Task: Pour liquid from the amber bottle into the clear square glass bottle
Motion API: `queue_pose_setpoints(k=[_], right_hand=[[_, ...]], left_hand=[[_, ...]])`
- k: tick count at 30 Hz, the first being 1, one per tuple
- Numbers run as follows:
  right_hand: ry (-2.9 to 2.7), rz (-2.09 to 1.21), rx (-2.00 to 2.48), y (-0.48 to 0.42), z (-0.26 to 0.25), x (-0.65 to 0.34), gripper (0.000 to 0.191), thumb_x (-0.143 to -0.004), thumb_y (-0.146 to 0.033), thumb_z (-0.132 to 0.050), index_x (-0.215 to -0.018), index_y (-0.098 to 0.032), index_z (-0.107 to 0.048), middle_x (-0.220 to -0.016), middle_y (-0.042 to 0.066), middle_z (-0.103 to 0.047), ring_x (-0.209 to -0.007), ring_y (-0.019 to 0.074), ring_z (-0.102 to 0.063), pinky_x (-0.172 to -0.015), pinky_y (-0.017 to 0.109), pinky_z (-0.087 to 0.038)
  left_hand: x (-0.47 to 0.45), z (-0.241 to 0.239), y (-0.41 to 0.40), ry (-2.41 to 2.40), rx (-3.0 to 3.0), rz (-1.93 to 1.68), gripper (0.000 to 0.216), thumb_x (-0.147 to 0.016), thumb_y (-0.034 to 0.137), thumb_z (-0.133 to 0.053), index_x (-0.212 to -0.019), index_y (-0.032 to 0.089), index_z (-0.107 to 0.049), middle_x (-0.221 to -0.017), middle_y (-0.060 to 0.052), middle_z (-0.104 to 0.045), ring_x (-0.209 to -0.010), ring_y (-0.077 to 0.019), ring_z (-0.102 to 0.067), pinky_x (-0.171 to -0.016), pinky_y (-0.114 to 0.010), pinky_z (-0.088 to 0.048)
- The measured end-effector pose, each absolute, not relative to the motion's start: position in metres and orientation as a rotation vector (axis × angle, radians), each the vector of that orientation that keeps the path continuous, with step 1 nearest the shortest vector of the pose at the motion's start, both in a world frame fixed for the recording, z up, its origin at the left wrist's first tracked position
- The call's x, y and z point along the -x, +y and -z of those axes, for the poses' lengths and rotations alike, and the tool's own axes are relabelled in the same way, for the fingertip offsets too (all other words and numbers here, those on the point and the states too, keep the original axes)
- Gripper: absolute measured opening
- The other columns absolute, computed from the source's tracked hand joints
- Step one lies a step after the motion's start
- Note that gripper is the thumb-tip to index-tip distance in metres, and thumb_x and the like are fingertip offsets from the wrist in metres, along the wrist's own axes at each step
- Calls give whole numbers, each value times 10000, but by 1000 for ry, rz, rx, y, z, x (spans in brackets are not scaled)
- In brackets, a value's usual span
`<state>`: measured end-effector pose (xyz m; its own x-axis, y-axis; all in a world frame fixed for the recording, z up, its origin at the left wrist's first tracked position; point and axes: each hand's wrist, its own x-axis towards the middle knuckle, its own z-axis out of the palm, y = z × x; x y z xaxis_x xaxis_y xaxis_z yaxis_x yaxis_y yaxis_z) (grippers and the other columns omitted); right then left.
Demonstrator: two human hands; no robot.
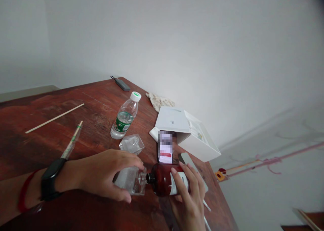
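Note:
My left hand (108,173) curls around a clear square bottle (129,178), thumb on the near side and fingers on the far side. Its open neck points right in the head view. In my right hand (189,197) is a reddish-brown bottle (163,180) with a white label, tipped so that its black threaded neck meets the mouth of the clear bottle. Whether liquid runs between them I cannot tell. Just beyond my left fingers lies a clear square lid or stopper (133,144). A lit phone (165,148) leans behind the brown bottle.
A capped water bottle (125,118) with a green label stands beyond my left hand. An open white box (174,119) is at the back right, by a crumpled cloth (159,101). A thin stick (54,118), wrapped chopsticks (73,139) and a grey device (122,84) lie on the reddish wooden table (96,109).

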<state>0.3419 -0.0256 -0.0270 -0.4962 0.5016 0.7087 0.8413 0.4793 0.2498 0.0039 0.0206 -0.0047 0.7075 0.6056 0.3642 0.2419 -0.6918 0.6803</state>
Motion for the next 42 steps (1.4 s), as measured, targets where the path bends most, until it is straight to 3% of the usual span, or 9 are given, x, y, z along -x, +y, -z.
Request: queue_pose_setpoints(k=[16,22,42], right_hand=[[-2128,853,1075,-27,24,-338,360,-996,-182,-597,-1329,-268,-702,-1464,166,-614,-1424,432,-546,-1152,705,-424],[-2135,877,1090,-26,24,-339,507,-953,-74,-543,-1382,-308,-678,-1494,142,-600,-1442,413,-539,-1173,708,-410],[-2125,892,1087,-25,28,-339,499,-957,-122,-536,-1400,-309,-670,-1519,158,-580,-1448,436,-527,-1147,742,-413]], left_hand=[[-4,6,21,651,-2297,-751,661,-800,387,-944,-1379,238,-663,-1357,-57,-758,-1197,-305,-745,-1031,-337,-533],[-4,8,21,654,-2284,-762,647,-818,426,-916,-1385,253,-656,-1349,-57,-757,-1182,-308,-746,-1033,-349,-545],[-5,3,18,703,-2300,-734,587,-821,383,-868,-1356,238,-672,-1338,-84,-765,-1167,-324,-749,-998,-371,-546]])
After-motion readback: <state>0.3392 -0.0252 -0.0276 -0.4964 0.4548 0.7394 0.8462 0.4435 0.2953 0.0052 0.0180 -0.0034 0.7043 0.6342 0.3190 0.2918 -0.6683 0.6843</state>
